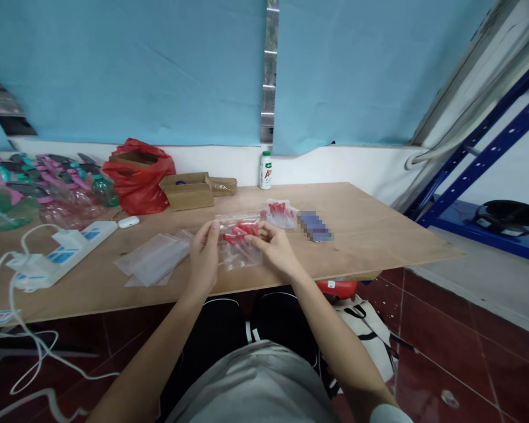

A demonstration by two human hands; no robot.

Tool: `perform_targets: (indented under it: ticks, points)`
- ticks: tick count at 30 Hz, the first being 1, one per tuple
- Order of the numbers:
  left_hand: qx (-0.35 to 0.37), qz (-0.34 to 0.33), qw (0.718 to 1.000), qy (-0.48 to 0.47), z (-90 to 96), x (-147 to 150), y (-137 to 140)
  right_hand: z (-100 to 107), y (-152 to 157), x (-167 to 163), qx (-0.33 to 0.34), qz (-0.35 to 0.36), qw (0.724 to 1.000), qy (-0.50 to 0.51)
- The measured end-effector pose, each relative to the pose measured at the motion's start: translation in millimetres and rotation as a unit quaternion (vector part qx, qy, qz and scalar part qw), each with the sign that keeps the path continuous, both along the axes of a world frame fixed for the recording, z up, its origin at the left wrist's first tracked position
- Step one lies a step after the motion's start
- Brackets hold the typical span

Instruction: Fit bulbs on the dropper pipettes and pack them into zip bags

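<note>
Between my hands, over the front part of the table, is a clear plastic bag (238,254) with several red-capped clear pieces inside; their exact kind is too small to tell. My left hand (205,252) grips the bag's left edge, thumb pressed along it. The fingers of my right hand (273,245) are closed on its right edge. Just behind, a second clear bag (282,214) of similar red-topped pieces lies flat. Several flat clear bags (156,258) lie overlapped to the left of my left hand.
A blurred-out blue phone-like object (315,225) lies to the right. At the back stand a white bottle (265,171), an open cardboard box (188,197) and a red plastic bag (143,182). Spray bottles (70,194) crowd the left, behind a corded power strip (81,249).
</note>
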State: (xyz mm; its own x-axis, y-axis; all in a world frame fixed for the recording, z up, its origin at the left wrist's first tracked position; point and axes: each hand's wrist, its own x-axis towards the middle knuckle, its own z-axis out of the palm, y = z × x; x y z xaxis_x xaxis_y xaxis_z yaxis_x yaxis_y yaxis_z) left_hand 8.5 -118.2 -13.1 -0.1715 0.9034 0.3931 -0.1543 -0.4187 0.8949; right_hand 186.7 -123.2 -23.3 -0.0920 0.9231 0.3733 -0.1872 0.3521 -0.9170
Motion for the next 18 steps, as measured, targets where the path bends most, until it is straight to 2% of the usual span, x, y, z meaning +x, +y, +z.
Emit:
perform_targets:
  ticks: [3, 6, 8, 10, 14, 16, 18]
  points:
    - [-0.041, -0.043, 0.997, 0.055, 8.4, -15, 5, 4, 22, 35, 0.027, -0.093, 0.995, 0.014]
    - [-0.029, -0.004, 0.989, 0.146, 13.2, -39, 18, 8, 65, 81, 0.027, -0.180, 0.983, -0.030]
    - [-0.018, 0.021, 0.978, 0.206, 12.9, -58, 30, 9, 96, 108, 0.008, -0.235, 0.964, -0.121]
    - [0.003, 0.054, 0.962, 0.266, 11.3, -77, 41, 7, 119, 125, -0.032, -0.285, 0.927, -0.242]
    - [0.039, 0.134, 0.927, 0.348, 11.4, -112, 53, -7, 133, 129, -0.083, -0.369, 0.816, -0.438]
    - [0.018, 0.187, 0.902, 0.389, 13.6, -128, 54, -14, 128, 125, -0.085, -0.395, 0.765, -0.502]
    - [-0.023, 0.229, 0.871, 0.434, 15.1, -143, 55, -18, 123, 121, -0.066, -0.425, 0.727, -0.536]
